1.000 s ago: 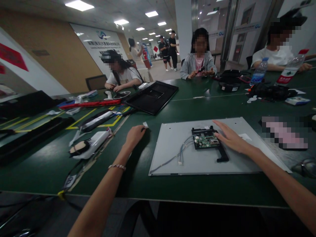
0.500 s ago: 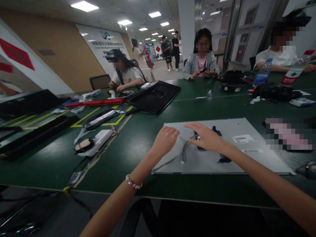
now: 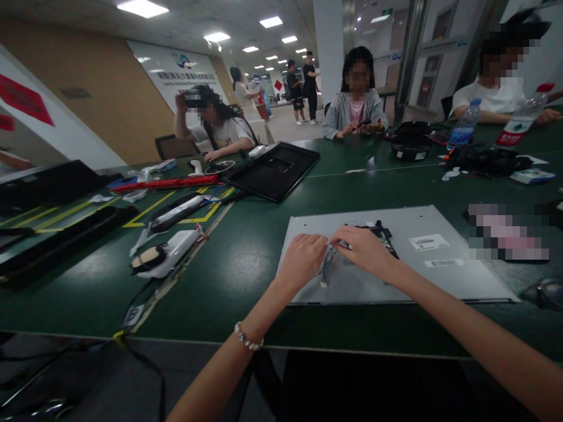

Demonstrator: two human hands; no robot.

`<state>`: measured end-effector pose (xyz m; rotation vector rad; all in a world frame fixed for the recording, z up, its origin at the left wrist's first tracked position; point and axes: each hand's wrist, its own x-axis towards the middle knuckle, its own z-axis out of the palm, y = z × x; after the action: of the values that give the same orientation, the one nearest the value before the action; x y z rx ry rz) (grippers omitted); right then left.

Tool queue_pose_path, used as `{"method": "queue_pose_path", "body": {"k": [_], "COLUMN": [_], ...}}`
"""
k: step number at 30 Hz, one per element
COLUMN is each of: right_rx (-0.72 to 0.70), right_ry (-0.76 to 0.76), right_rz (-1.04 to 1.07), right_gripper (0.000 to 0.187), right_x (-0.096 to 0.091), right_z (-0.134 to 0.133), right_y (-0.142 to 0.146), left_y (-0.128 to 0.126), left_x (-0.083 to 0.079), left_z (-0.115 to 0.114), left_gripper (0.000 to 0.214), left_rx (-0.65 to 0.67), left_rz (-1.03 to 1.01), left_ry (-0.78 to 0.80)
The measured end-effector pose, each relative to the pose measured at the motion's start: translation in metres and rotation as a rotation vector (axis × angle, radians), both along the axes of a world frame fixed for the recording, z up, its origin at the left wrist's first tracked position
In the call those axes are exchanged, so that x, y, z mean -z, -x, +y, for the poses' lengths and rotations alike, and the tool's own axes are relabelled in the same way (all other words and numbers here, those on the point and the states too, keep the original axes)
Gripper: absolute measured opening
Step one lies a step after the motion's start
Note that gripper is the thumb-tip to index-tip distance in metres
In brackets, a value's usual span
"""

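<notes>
A grey metal panel (image 3: 440, 269) lies flat on the green table (image 3: 246, 258) in front of me. A circuit board in a black bracket (image 3: 385, 237) sits on it, mostly hidden behind my right hand. A thin cable bundle (image 3: 325, 271) runs from the board toward the panel's near edge. My left hand (image 3: 303, 258) is closed in a pinch on the cable at the panel's left part. My right hand (image 3: 365, 249) is closed too, gripping the cable end right beside the board. The two hands nearly touch.
A black monitor back cover (image 3: 275, 170) lies farther out. White and black parts (image 3: 162, 258), black strips and yellow floor-tape lines fill the left. Three people sit across the table, with water bottles (image 3: 464, 126) and black gear at the right. White labels (image 3: 428, 242) are stuck on the panel.
My left hand came from the bare table onto the panel and closed on the cable. My right hand slid left off the board and closed beside it.
</notes>
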<state>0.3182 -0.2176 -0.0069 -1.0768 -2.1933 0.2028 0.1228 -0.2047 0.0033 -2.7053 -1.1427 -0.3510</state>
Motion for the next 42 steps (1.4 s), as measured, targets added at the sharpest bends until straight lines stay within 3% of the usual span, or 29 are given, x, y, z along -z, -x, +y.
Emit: {"method": "queue_pose_path", "body": {"k": [4, 8, 13, 18, 26, 32, 38, 42], "right_rx": [0.067, 0.044, -0.058, -0.068, -0.101, -0.097, -0.066, -0.022], "right_ry": [-0.087, -0.179, -0.209, -0.196, -0.165, -0.022, 0.078, 0.128], "right_rz": [-0.060, -0.110, -0.236, -0.264, -0.326, -0.324, -0.341, -0.358], "right_gripper": [0.015, 0.019, 0.020, 0.019, 0.016, 0.020, 0.070, 0.078], "right_x": [0.008, 0.020, 0.029, 0.033, 0.043, 0.034, 0.026, 0.028], "right_z": [-0.012, -0.022, -0.027, -0.028, -0.026, -0.039, -0.079, -0.094], "right_y": [-0.006, -0.006, 0.003, 0.007, 0.007, 0.010, 0.008, 0.007], "left_y": [0.003, 0.001, -0.011, -0.019, -0.018, -0.022, -0.027, -0.027], "left_x": [-0.001, 0.000, 0.016, 0.031, 0.039, 0.036, 0.034, 0.033], "left_z": [-0.015, -0.037, -0.053, -0.061, -0.057, -0.046, -0.046, -0.045], "left_gripper": [0.029, 0.030, 0.039, 0.042, 0.046, 0.032, 0.032, 0.034], "left_rx": [-0.131, -0.181, -0.217, -0.222, -0.214, -0.313, -0.394, -0.395], "left_rz": [-0.169, -0.299, -0.274, -0.186, -0.240, -0.333, -0.293, -0.303], "left_ry": [0.059, 0.074, 0.110, 0.136, 0.225, 0.286, 0.348, 0.381]}}
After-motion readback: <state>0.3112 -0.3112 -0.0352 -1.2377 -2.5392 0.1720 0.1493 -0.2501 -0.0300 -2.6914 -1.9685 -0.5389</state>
